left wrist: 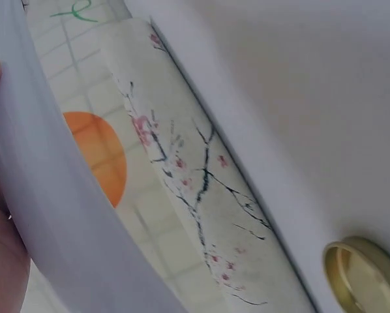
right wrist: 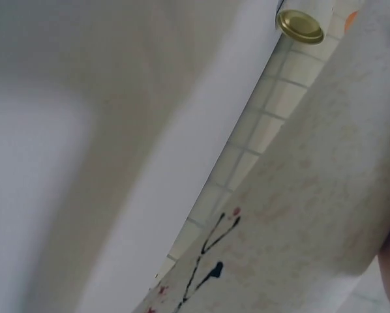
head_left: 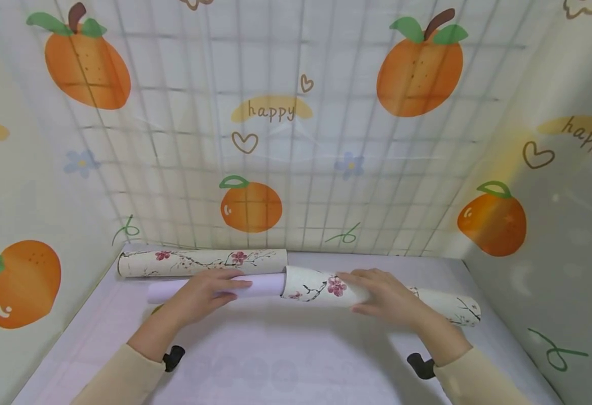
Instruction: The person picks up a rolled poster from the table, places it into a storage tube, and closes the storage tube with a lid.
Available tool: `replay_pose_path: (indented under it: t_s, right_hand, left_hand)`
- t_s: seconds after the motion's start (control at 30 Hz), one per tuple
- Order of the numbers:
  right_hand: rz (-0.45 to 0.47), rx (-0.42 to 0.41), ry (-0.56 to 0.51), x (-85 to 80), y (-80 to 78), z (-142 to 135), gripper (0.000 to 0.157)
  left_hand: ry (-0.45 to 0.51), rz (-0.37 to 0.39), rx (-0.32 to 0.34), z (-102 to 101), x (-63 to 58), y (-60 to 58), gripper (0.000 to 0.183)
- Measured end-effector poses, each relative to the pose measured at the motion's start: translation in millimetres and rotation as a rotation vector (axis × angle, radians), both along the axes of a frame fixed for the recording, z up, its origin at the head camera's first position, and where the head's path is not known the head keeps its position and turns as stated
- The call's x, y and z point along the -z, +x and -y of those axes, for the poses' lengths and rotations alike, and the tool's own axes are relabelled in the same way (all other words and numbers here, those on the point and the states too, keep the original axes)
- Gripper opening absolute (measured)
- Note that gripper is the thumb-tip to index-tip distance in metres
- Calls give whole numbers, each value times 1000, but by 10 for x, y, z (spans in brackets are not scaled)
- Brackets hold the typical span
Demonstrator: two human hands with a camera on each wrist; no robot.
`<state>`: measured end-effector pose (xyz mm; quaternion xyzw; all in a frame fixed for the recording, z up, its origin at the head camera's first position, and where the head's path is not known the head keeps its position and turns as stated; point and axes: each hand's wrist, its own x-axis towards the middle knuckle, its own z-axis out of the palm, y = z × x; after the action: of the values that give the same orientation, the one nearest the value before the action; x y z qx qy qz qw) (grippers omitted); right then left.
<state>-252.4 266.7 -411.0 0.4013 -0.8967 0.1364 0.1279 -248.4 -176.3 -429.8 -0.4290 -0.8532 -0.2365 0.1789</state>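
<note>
My left hand [head_left: 210, 289] holds a smooth lavender roll [head_left: 268, 285], with the fingers laid over its top and the thumb on the near side. The roll's right end disappears into the open mouth of a cream cardboard tube [head_left: 306, 284] printed with plum-blossom branches. Around the middle of that tube my right hand [head_left: 384, 295] grips, and the tube slants down to the right beyond it. In the left wrist view the lavender roll [left wrist: 64, 189] curves past the fingers. In the right wrist view the printed tube [right wrist: 312, 163] lies along the hand.
A second plum-blossom tube [head_left: 200, 263] lies along the back of the lavender-covered table [head_left: 276, 360]; its gold metal end [right wrist: 300, 26] shows in the right wrist view. A round gold lid [left wrist: 361, 277] lies near the left arm. Curtains printed with oranges [head_left: 250, 208] enclose the back and sides.
</note>
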Motion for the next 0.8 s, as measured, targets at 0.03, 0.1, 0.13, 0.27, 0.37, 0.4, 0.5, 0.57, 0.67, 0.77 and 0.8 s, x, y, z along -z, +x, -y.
replay_pose_path:
  t_s: [0.03, 0.1, 0.13, 0.27, 0.37, 0.4, 0.5, 0.57, 0.67, 0.77, 0.8]
  right_hand:
    - [5, 0, 1, -2, 11, 10, 80]
    - [8, 1, 10, -2, 31, 29, 80]
    - [11, 0, 12, 0, 37, 37, 80]
    - [8, 6, 10, 11, 54, 50, 79]
    - [7, 11, -3, 25, 62, 43, 79]
    - [6, 13, -7, 28, 67, 41, 79]
    - [14, 17, -19, 35, 78, 39, 78]
    - [22, 13, -29, 31, 84, 50, 78]
    - [14, -4, -32, 28, 87, 81, 79]
    - [-1, -22, -25, 34, 85, 113, 81]
    - [-2, -25, -21, 38, 85, 122, 81]
  left_hand:
    - [-5, -3, 6, -15, -7, 7, 42]
    - [-25, 3, 7, -44, -21, 25, 43]
    - [-35, 9, 6, -57, -31, 35, 43]
    - [-72, 33, -20, -91, -85, 76, 43]
    - [-71, 44, -27, -110, -125, 92, 43]
    - [-71, 45, -27, -116, -135, 95, 43]
    - [-64, 45, -16, -142, -166, 101, 42]
    - [-61, 46, -8, -156, -180, 108, 41]
    - [-52, 46, 2, -172, -184, 116, 41]
    - [-53, 38, 0, -185, -167, 112, 42]
    - [-52, 37, 2, -191, -160, 109, 42]
